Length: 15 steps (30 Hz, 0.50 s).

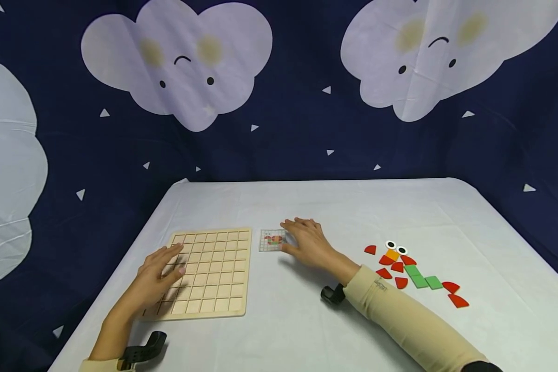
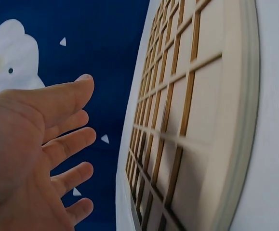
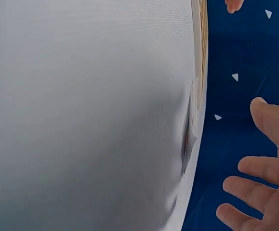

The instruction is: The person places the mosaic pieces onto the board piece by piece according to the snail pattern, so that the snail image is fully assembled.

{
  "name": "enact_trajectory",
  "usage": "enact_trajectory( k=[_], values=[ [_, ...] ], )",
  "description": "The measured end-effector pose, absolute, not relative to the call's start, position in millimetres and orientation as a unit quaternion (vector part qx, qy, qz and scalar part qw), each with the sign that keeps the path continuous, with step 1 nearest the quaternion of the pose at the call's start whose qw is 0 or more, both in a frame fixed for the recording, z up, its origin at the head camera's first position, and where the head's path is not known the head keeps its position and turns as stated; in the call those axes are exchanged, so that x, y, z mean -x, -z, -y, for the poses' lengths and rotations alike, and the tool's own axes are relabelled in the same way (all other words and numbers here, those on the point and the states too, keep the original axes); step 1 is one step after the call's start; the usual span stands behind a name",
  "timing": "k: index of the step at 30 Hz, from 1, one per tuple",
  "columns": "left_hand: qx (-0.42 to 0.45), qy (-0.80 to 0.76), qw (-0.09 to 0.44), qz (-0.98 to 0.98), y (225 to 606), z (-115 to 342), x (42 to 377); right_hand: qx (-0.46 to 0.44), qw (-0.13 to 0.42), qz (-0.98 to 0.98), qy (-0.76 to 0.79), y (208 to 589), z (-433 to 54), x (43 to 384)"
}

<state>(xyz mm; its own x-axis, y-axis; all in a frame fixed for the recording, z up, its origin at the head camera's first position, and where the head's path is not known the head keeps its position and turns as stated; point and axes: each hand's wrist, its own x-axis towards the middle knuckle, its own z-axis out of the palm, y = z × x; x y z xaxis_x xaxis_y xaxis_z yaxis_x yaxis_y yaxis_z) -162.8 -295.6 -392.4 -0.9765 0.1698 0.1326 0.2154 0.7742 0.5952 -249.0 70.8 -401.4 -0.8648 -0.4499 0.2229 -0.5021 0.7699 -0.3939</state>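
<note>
A wooden grid board (image 1: 216, 263) with raised dividers lies on the left of the table. Over its left edge hovers my left hand (image 1: 155, 276), fingers loosely spread and holding nothing; the left wrist view shows a gap between that hand (image 2: 47, 130) and the board (image 2: 211, 110). To the right of the board lies a small gridded picture card (image 1: 272, 240) with a red, orange and green figure. My right hand (image 1: 309, 243) is beside the card, its fingers spread. In the right wrist view this hand (image 3: 264, 178) is apart from the card (image 3: 188, 144) and holds nothing.
On the right of the white table (image 1: 316, 330) are loose pieces: several red quarter-circles (image 1: 401, 282), green squares (image 1: 433, 282), an orange square (image 1: 392, 254) and two round eye pieces (image 1: 390, 245). A dark blue cloth with clouds (image 1: 297, 144) hangs behind the table.
</note>
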Motion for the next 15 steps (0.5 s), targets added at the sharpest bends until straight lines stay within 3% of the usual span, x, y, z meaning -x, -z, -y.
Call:
enact_trajectory(
  k=[15],
  values=[
    [0.098, 0.358, 0.011, 0.928, 396.9, 328.7, 168.9, -0.253, 0.054, 0.934, -0.244, 402.3, -55.5, 257.8]
  ],
)
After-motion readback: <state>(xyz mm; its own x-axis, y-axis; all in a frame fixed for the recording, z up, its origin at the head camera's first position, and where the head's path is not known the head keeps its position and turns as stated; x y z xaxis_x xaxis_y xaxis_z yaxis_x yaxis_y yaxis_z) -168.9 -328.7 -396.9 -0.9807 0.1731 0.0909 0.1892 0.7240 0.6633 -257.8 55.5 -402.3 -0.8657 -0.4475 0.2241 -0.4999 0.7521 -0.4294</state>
